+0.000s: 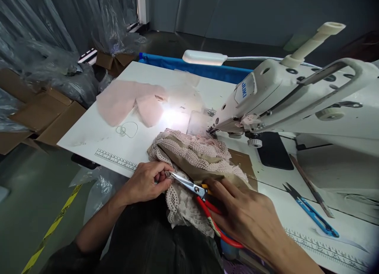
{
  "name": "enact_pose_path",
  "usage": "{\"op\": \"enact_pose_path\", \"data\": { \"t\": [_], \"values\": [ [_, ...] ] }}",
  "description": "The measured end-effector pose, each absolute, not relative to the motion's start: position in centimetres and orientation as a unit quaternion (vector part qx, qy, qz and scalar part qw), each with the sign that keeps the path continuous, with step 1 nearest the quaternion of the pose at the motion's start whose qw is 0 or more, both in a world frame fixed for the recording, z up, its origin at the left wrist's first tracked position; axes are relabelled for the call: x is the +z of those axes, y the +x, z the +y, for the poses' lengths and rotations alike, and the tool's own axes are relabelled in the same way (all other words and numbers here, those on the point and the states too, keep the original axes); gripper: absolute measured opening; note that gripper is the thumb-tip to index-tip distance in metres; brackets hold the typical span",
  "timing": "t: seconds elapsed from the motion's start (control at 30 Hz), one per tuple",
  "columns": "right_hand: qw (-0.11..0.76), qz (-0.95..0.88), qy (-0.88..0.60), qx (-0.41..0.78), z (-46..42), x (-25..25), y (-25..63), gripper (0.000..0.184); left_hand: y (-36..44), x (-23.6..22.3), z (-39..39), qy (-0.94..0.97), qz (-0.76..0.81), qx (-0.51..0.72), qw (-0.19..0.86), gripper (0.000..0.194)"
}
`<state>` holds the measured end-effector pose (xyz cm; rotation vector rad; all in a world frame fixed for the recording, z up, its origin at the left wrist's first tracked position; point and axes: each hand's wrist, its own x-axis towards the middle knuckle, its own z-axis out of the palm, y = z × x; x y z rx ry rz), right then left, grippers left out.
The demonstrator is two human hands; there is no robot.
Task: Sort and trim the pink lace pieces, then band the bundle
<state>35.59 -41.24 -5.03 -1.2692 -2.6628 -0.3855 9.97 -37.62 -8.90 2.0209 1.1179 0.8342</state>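
My left hand point(151, 181) pinches an edge of a pale pink lace garment point(174, 201) between thumb and fingers. In my right hand point(239, 205) is a pair of scissors point(189, 183) with red and yellow handles. Their blade tips reach the bit of lace at my left fingertips. Whether the blades touch or cut the fabric I cannot tell. The garment, lace with an olive-beige lining, lies bunched on the table and hangs over its front edge toward my lap. Its far end lies close to the needle area of a white sewing machine point(260, 96).
Pale pink cut fabric pieces point(118, 100) and a loop of thin elastic or cord point(127, 130) lie on the white table point(85, 128). Blue thread snips point(312, 211) rest at right, near a dark phone-like slab point(275, 149). A lamp point(204, 57) hangs above; cardboard boxes point(44, 108) stand left.
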Motion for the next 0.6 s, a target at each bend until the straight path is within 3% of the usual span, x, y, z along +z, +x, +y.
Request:
{"op": "enact_pose_path", "data": {
  "t": [0.6],
  "values": [
    [0.091, -0.887, -0.427, -0.153, -41.51, -4.83, 34.58, 0.040, 9.85, -8.49, -37.56, 0.772, 0.421, 0.316, 0.357, 0.014]
  ]
}}
